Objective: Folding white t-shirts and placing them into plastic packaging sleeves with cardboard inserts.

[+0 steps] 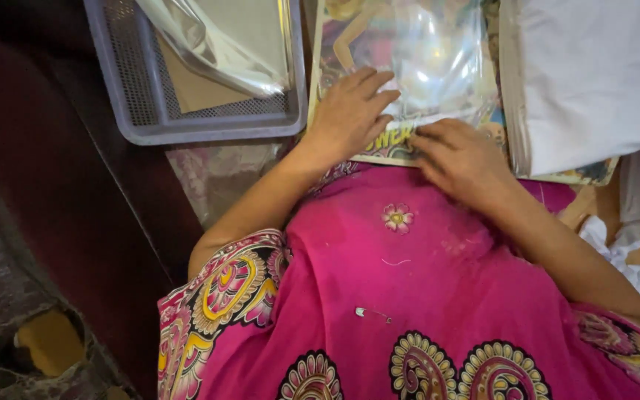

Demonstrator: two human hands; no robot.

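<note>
Upper centre of the frame: colourful printed card (390, 144) with a clear plastic bag (438, 59) over it, long axis running toward the top edge, lower end just above the pink garment (424, 296). Left hand (350, 111) flat on the card's lower left, grip wide, fingers spread, holding nothing. Right hand (457, 152) curled, grip narrow, pinching the bag's lower edge. Upper left: grey mesh tray (120, 89) with plastic film. Upper right: white cloth (594, 74).
</note>
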